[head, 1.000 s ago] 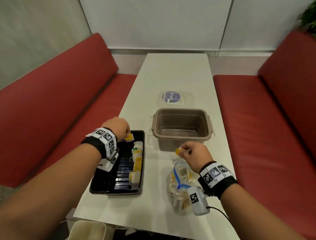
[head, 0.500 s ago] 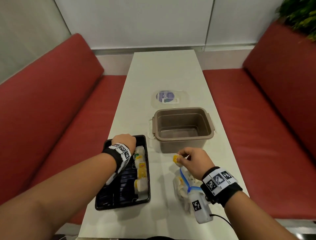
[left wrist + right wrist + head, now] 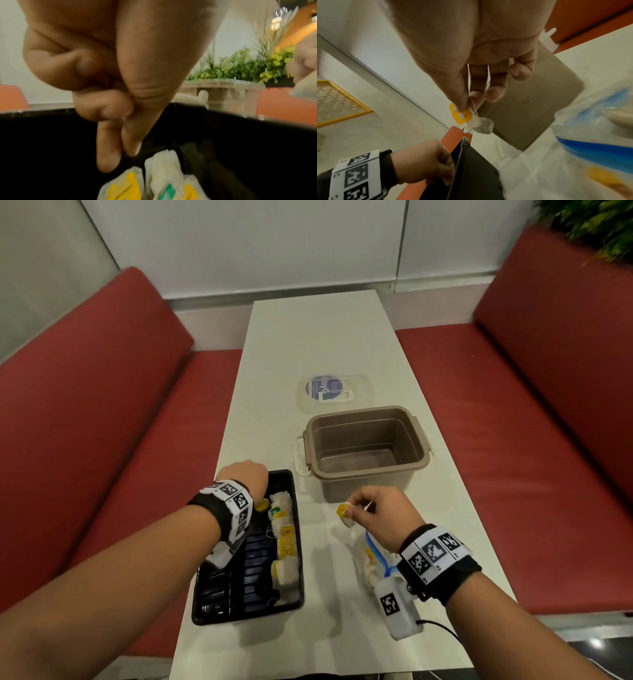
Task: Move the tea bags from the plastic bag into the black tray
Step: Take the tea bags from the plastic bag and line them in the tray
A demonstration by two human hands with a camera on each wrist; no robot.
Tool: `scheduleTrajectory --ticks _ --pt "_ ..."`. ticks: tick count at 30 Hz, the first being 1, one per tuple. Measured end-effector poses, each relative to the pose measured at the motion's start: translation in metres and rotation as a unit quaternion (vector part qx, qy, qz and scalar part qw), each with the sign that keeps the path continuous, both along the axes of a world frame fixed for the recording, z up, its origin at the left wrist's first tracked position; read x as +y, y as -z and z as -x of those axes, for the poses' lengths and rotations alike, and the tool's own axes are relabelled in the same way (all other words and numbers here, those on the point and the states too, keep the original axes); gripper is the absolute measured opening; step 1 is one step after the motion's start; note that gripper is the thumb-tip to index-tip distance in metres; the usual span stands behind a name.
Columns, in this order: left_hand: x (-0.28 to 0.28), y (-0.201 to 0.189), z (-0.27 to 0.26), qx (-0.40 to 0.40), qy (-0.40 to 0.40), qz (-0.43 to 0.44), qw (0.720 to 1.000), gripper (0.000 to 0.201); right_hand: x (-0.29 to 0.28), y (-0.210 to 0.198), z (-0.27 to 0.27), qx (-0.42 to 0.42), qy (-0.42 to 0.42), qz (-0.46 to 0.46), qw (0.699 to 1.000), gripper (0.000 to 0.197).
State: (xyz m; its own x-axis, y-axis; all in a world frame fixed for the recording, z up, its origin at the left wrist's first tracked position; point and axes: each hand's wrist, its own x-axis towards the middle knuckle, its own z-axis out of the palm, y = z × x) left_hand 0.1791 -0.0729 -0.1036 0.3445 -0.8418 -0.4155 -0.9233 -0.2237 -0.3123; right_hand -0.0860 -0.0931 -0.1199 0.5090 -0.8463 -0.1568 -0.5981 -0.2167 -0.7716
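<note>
The black tray (image 3: 239, 587) lies at the table's near left, with several tea bags (image 3: 286, 537) in a column along its right side. My left hand (image 3: 243, 479) is low over the tray's far end. In the left wrist view its thumb and forefinger (image 3: 108, 159) point down, slightly apart, with nothing between them, just above a yellow-tagged tea bag (image 3: 123, 186). My right hand (image 3: 349, 510) pinches another tea bag (image 3: 483, 125) by its yellow tag (image 3: 462, 115) and string, above the table. The plastic bag (image 3: 371, 563) lies under that wrist.
An empty brown tub (image 3: 366, 446) stands just beyond both hands, and its clear lid (image 3: 334, 392) lies flat behind it. Red benches (image 3: 102, 422) run along both sides of the narrow white table (image 3: 318, 337). A cable trails from my right wrist camera.
My left hand has dropped into the tray's far end, and the yellow-tagged tea bag it held now lies below its fingers. My right hand still holds its tea bag in nearly the same place.
</note>
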Motion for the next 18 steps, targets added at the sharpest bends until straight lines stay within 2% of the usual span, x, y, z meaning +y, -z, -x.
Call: scheduleTrajectory --ticks 3,5,6,8,10,12,14,18 --pt "0.005 -0.010 -0.009 0.043 -0.013 0.031 0.999 0.016 0.000 -0.014 -0.015 -0.014 -0.017 0.015 1.000 0.012" --pt "0.010 -0.019 -0.013 0.114 -0.001 0.061 0.992 0.018 0.001 -0.024 -0.029 -0.019 -0.036 0.022 0.999 0.012" --pt "0.013 -0.025 -0.014 0.182 0.011 0.085 0.980 0.017 0.002 -0.029 -0.036 -0.017 -0.045 0.028 0.998 0.011" --pt "0.024 -0.043 -0.008 0.339 0.026 0.121 0.933 0.023 0.001 -0.035 -0.050 -0.013 -0.056 0.046 0.997 0.010" --pt "0.034 -0.058 0.000 0.420 0.030 0.134 0.897 0.030 0.000 -0.038 -0.063 -0.004 -0.062 0.054 0.997 0.011" --pt "0.039 -0.063 0.006 0.426 0.032 0.151 0.891 0.029 0.001 -0.040 -0.074 0.009 -0.073 0.059 0.996 0.008" --pt "0.041 -0.064 0.008 0.390 0.039 0.173 0.903 0.023 0.002 -0.042 -0.083 0.020 -0.085 0.069 0.994 0.003" --pt "0.041 -0.058 0.000 0.314 0.024 0.174 0.933 0.010 0.002 -0.036 -0.095 0.039 -0.069 0.072 0.994 0.005"
